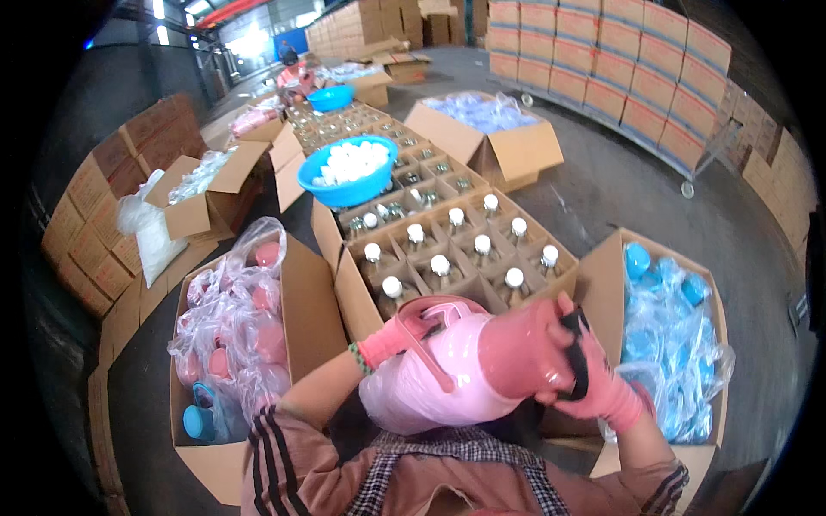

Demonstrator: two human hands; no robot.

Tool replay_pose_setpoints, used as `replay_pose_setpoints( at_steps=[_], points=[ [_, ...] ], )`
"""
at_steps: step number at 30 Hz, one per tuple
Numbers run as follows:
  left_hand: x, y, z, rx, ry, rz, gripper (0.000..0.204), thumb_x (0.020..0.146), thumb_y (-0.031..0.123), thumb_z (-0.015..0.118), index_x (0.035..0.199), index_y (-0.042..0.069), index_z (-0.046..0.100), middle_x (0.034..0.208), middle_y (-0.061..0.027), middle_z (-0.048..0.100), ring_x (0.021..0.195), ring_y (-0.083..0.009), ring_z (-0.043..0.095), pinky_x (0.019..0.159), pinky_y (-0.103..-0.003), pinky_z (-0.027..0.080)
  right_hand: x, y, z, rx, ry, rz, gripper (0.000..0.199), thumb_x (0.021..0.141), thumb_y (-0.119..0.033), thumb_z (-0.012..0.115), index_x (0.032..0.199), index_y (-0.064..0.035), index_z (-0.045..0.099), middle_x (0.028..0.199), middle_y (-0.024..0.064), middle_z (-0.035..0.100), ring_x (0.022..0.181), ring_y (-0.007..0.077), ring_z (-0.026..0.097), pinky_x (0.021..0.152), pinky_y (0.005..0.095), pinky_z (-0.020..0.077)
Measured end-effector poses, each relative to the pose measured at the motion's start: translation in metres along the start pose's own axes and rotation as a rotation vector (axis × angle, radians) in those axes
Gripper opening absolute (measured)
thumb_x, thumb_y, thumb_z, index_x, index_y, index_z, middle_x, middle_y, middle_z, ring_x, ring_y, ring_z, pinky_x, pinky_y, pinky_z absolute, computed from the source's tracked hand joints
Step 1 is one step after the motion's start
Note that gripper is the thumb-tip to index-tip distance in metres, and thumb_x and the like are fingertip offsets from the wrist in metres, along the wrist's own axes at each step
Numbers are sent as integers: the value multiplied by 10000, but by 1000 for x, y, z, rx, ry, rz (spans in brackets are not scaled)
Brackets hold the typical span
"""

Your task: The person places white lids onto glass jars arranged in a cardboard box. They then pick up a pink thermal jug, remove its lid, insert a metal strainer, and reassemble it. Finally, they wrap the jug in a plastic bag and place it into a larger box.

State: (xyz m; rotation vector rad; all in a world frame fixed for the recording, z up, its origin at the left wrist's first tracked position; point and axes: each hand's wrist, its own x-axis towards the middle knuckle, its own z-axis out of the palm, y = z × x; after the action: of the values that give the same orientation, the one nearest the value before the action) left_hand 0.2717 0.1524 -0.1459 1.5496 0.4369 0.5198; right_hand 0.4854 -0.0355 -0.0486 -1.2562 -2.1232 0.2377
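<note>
Across my chest lies a pink thermos jug (443, 370), tilted on its side. Its pale body is partly in clear plastic, its right end is darker pink, and a curved handle crosses it. In a pink glove, my left hand (391, 340) is closed around the jug's left end by the handle, its fingers partly hidden. My right hand (594, 378), gloved in pink with a black band, grips the darker end. Just beyond the jug stands a divided carton (538, 297) with glass bottles, several topped with white caps (440, 264).
To the left, an open carton (310, 292) holds bagged pink parts; to the right, another carton (718, 331) holds bagged blue ones. A blue basin (340, 196) of white caps rests on the bottle cartons. Stacked boxes (602, 73) stand on a cart, and another person (292, 77) is farther back.
</note>
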Motion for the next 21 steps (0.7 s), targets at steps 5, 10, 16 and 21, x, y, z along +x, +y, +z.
replay_pose_setpoints(
  at_steps=[5,10,16,21],
  points=[
    [-35,-58,5,761,469,1,287,764,116,518,1031,12,511,997,-159,555,918,-297,534,774,-347,430,-31,30,23,-57,-79,617,778,705,-374,629,1253,30,254,1210,256,372,1098,371,403,903,395,347],
    [-60,-49,21,1034,501,33,272,780,148,504,1018,18,491,930,-172,553,837,-341,525,710,-398,431,-47,68,30,142,-254,812,809,698,-443,624,1268,-7,250,1193,242,400,1111,357,398,914,393,338],
    [-88,-24,35,1041,512,33,258,735,136,561,939,-4,488,837,-174,535,786,-341,517,663,-394,428,-20,83,23,42,-131,416,815,696,-378,650,1295,-26,223,1296,174,305,1210,261,295,978,345,273],
    [-100,-38,42,1089,526,33,268,736,161,559,939,0,490,858,-159,527,792,-336,511,666,-404,423,-4,78,39,490,-33,517,760,716,-290,649,1301,-40,233,1298,132,312,1201,216,305,986,315,250]
  ],
)
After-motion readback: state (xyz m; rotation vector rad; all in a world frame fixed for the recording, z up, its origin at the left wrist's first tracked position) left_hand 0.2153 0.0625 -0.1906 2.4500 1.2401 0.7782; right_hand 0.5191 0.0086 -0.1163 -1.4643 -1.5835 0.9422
